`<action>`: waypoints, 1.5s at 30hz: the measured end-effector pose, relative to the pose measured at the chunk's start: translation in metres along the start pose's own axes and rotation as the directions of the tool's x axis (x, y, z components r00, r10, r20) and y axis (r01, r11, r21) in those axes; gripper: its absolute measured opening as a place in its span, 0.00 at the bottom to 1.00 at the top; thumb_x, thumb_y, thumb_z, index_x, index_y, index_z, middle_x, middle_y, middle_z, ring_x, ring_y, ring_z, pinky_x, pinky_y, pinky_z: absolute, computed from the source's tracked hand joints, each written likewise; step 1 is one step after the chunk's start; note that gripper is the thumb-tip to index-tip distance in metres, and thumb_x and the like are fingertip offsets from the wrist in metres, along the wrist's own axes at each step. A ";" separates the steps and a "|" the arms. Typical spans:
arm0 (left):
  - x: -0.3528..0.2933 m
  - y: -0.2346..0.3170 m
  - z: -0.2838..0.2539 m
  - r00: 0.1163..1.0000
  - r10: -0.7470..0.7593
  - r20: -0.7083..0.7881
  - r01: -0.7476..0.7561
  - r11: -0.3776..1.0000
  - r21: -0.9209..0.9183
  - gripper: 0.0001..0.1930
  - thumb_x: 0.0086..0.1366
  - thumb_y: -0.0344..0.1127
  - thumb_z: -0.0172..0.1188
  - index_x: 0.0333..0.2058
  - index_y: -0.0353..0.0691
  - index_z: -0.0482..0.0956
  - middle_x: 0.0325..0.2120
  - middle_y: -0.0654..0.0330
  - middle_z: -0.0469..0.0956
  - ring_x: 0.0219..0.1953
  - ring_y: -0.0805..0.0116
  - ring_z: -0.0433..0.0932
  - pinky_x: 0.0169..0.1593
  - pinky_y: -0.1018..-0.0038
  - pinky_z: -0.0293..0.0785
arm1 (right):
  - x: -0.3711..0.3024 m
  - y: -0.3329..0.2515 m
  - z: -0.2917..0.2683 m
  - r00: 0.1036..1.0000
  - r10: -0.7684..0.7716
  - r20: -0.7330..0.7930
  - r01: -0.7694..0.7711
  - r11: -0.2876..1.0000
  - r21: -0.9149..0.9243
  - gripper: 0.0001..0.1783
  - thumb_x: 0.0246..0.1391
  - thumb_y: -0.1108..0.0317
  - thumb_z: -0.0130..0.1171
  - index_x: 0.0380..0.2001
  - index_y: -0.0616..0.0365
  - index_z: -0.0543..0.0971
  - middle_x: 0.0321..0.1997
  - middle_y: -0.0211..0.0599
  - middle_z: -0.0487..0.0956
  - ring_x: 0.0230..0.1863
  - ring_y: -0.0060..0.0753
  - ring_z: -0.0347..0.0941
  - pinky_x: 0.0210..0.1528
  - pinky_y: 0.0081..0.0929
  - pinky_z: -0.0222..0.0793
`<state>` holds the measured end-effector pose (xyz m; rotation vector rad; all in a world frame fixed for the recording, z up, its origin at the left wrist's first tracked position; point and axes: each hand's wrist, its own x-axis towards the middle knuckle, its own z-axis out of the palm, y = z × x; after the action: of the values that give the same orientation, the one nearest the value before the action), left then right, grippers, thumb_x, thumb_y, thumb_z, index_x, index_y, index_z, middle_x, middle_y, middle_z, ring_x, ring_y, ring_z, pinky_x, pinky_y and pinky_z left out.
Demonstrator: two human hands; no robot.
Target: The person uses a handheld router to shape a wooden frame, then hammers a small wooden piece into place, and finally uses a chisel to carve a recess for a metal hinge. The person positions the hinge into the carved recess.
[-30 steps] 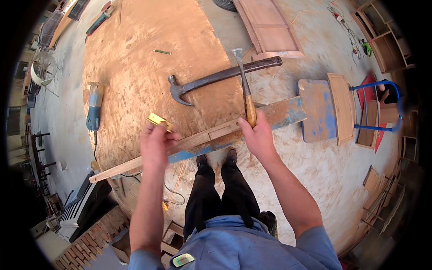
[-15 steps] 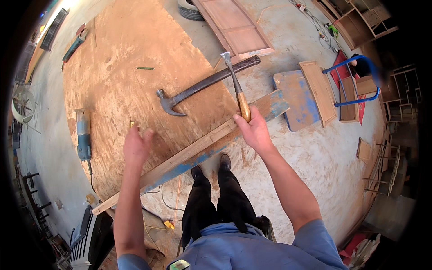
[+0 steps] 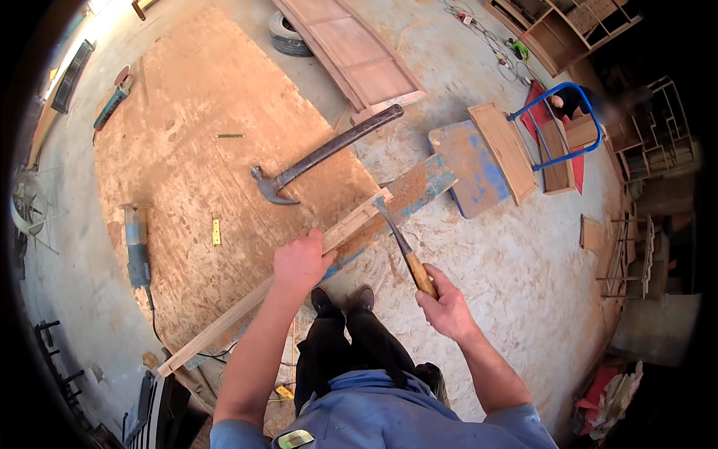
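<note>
My right hand (image 3: 450, 305) is closed round the wooden handle of a chisel (image 3: 408, 254). The chisel's blade points away from me and meets the far right end of a long wooden strip (image 3: 224, 323), by a shallow cut in its face. My left hand (image 3: 301, 263) grips that strip midway, thumb on the near side. The strip lies along the near edge of a plywood board (image 3: 179, 172), next to a blue-stained plank (image 3: 422, 183). On the board, beyond my left hand, rest a claw hammer (image 3: 329, 153) and a small brass hinge (image 3: 217, 232).
A corded power tool (image 3: 137, 247), an angle grinder (image 3: 112, 106) and a pencil (image 3: 230, 135) lie on the board. Right of it are a blue-stained panel (image 3: 475, 168), a wooden frame (image 3: 502, 150) and a blue tubular frame (image 3: 576, 127). A person (image 3: 572, 101) is at the far right.
My left hand has let go of the brass hinge, now on the board, and moved right onto the strip. My right hand has drawn nearer, bringing the chisel blade down to the strip's end.
</note>
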<state>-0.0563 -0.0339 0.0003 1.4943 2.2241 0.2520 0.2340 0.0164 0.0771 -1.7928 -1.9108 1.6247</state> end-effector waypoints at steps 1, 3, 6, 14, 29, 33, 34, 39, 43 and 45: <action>0.000 -0.002 -0.001 1.000 0.010 0.007 -0.010 1.000 0.000 0.22 0.58 0.51 0.69 0.39 0.40 0.74 0.31 0.49 0.84 0.36 0.47 0.84 0.38 0.54 0.80 | -0.009 0.011 0.003 0.999 -0.019 0.034 0.018 0.999 0.032 0.33 0.61 0.66 0.63 0.68 0.58 0.67 0.43 0.48 0.82 0.43 0.37 0.79 0.50 0.31 0.73; 0.003 -0.004 -0.005 1.000 0.015 0.023 -0.015 1.000 0.010 0.22 0.59 0.51 0.68 0.39 0.40 0.74 0.31 0.48 0.84 0.37 0.47 0.84 0.38 0.54 0.80 | -0.016 0.015 0.000 0.996 -0.017 0.089 0.013 0.999 0.045 0.34 0.62 0.68 0.62 0.69 0.61 0.66 0.51 0.52 0.82 0.52 0.40 0.80 0.56 0.30 0.73; 0.002 -0.003 -0.008 0.997 -0.016 0.078 0.014 0.999 0.031 0.22 0.59 0.52 0.67 0.40 0.40 0.75 0.32 0.48 0.84 0.37 0.46 0.84 0.39 0.54 0.80 | -0.015 0.026 0.003 0.980 -0.168 0.104 0.160 0.984 0.076 0.35 0.62 0.71 0.61 0.71 0.58 0.65 0.44 0.38 0.79 0.38 0.25 0.73 0.41 0.25 0.71; 0.005 0.004 -0.008 0.993 -0.084 0.082 0.078 0.994 0.076 0.26 0.59 0.52 0.66 0.50 0.41 0.76 0.34 0.49 0.84 0.40 0.45 0.84 0.43 0.52 0.79 | 0.008 0.028 -0.002 0.960 -0.228 0.159 0.218 0.973 0.080 0.31 0.64 0.70 0.60 0.69 0.58 0.68 0.63 0.44 0.78 0.61 0.29 0.74 0.63 0.25 0.67; 0.025 0.038 -0.008 0.999 -0.045 -0.003 0.045 0.999 0.016 0.39 0.59 0.70 0.60 0.47 0.34 0.75 0.35 0.45 0.85 0.40 0.46 0.85 0.41 0.53 0.81 | 0.004 -0.014 -0.025 0.963 -0.226 0.149 0.245 0.962 -0.121 0.24 0.64 0.67 0.58 0.63 0.55 0.74 0.57 0.51 0.80 0.56 0.53 0.78 0.58 0.36 0.75; 0.032 0.042 -0.007 0.999 -0.034 -0.022 0.035 0.998 0.053 0.42 0.57 0.74 0.60 0.42 0.32 0.76 0.28 0.44 0.84 0.36 0.46 0.86 0.39 0.54 0.81 | 0.006 -0.016 -0.026 0.947 -0.289 0.138 0.308 0.941 -0.143 0.24 0.64 0.67 0.58 0.62 0.55 0.75 0.56 0.52 0.81 0.55 0.55 0.78 0.56 0.39 0.75; 0.033 0.043 -0.006 0.999 -0.034 -0.029 0.035 0.998 0.056 0.42 0.56 0.75 0.60 0.41 0.32 0.77 0.26 0.44 0.84 0.34 0.46 0.86 0.39 0.54 0.81 | 0.006 -0.015 -0.026 0.940 -0.314 0.134 0.333 0.931 -0.149 0.23 0.64 0.67 0.58 0.62 0.56 0.75 0.55 0.52 0.81 0.54 0.55 0.79 0.56 0.39 0.76; 0.036 0.045 -0.008 0.999 -0.049 -0.001 0.049 0.997 0.064 0.42 0.57 0.77 0.57 0.36 0.32 0.79 0.26 0.44 0.84 0.34 0.46 0.86 0.38 0.54 0.81 | 0.003 -0.022 -0.029 0.958 -0.245 0.149 0.270 0.944 -0.190 0.25 0.65 0.65 0.58 0.64 0.53 0.74 0.55 0.52 0.82 0.55 0.50 0.80 0.57 0.34 0.74; 0.038 0.047 -0.010 0.994 -0.098 0.040 0.095 0.993 0.066 0.40 0.58 0.76 0.57 0.34 0.35 0.80 0.29 0.44 0.84 0.37 0.44 0.85 0.41 0.53 0.80 | 0.002 -0.031 -0.028 0.957 -0.256 0.132 0.280 0.935 -0.216 0.23 0.64 0.66 0.58 0.62 0.55 0.75 0.51 0.54 0.82 0.51 0.57 0.80 0.53 0.42 0.76; 0.037 0.045 -0.008 0.995 -0.092 0.034 0.090 0.995 0.049 0.40 0.58 0.76 0.56 0.33 0.35 0.81 0.27 0.45 0.84 0.36 0.45 0.85 0.40 0.53 0.80 | 0.002 -0.032 -0.026 0.960 -0.250 0.130 0.273 0.936 -0.220 0.23 0.64 0.66 0.58 0.62 0.55 0.75 0.50 0.55 0.82 0.50 0.58 0.80 0.52 0.42 0.76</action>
<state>-0.0341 0.0185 0.0150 1.4062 2.2767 0.1429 0.2281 0.0420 0.1096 -1.4648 -2.3584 1.4747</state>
